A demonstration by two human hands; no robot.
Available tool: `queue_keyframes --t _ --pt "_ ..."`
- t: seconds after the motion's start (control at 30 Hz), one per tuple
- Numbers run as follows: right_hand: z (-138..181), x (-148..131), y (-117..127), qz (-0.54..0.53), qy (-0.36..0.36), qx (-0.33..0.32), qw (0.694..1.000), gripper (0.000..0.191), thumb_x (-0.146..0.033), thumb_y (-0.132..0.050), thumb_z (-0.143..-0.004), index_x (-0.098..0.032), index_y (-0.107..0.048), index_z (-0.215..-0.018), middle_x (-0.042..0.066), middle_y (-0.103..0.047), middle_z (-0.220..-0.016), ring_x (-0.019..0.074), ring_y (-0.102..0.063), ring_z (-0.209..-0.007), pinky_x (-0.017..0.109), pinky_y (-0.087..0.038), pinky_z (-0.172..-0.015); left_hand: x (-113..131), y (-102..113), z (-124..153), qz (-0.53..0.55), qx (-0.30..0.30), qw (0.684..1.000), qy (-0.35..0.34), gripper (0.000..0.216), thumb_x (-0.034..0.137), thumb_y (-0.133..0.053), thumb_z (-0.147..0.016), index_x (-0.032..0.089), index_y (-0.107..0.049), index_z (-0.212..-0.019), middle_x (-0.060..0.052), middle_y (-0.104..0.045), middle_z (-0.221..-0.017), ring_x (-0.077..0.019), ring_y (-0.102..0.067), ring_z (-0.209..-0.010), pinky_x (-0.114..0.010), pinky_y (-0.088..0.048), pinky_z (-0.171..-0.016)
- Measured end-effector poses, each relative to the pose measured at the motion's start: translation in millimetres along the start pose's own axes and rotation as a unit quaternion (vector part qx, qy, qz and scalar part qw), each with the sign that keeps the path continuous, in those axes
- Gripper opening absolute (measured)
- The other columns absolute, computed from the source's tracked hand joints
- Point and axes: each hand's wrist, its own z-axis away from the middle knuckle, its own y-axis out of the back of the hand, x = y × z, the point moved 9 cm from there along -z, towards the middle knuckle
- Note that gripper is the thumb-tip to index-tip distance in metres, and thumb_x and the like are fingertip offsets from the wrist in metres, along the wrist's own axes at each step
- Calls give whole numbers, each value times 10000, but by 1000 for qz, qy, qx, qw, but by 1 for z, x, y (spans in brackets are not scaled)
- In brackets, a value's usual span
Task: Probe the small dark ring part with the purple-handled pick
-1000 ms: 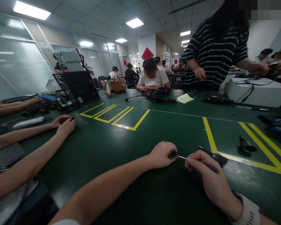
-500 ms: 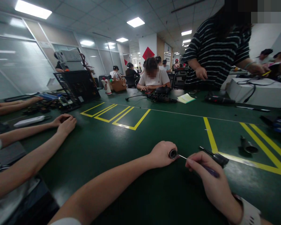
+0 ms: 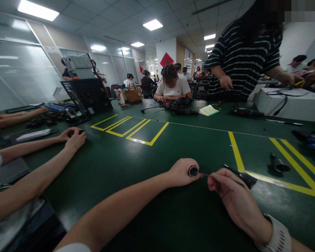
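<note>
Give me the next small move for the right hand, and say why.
Probably ease the tip of the thin-shafted tool against the inside of the round part before applying any force: the right hand grips the tool, its shaft appears to reach over the rim into the opening, and the left hand holds the part. Contact is too small to make out.

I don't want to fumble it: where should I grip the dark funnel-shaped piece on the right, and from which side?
Pinch the funnel-shaped piece across its narrow neck, probably best from above: it lies on its side on the table, neck pointing away, wide mouth toward you.
</note>
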Motion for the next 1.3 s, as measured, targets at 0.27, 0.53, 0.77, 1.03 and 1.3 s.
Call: queue_keyframes --t 0.27,0.53,0.77,1.03,1.3 --pt "15 -20 -3 240 126 14 962 209 -408 -652 -721 -215 -652 -642 26 -628 -640 205 -559 -641 326 -434 -580 -1 -2 1 -81 -4 997 -4 171 320 -602 -802 156 -562 -772 -9 -588 -747 -134 -548 -707 -255 -416 -681" --pt "5 -8 4 125 62 5 990 165 -322 -654 -723 -209 -635 -603 11 -622 -612 178 -544 -625 313 -425 -606 7 -4 2 -76 -22 996 -35 148 295 -607 -801 161 -555 -764 -6 -589 -758 -133 -548 -723 -255 -413 -702" --pt "1 4 -2 -7 2 -11 1000 140 -297 -694 -711 -203 -643 -622 9 -640 -624 153 -534 -619 277 -423 -596 2 6 1 17 26 1000 -2 217 320 -639 -778 146 -534 -700 3 -556 -717 -108 -519 -663 -221 -416 -633" --pt "9 -1 -2 52 67 -44 995 127 -331 -657 -787 -227 -655 -714 -5 -635 -703 158 -537 -694 285 -424 -653 -3 9 2 55 51 997 -9 210 306 -652 -763 144 -536 -699 8 -561 -716 -98 -521 -653 -213 -422 -635" --pt "6 3 -5 100 72 -51 991 141 -360 -631 -816 -227 -650 -773 -3 -631 -769 167 -545 -765 304 -414 -720 -7 9 2 70 73 995 11 179 271 -668 -717 144 -549 -676 11 -563 -682 -99 -518 -627 -210 -410 -609"
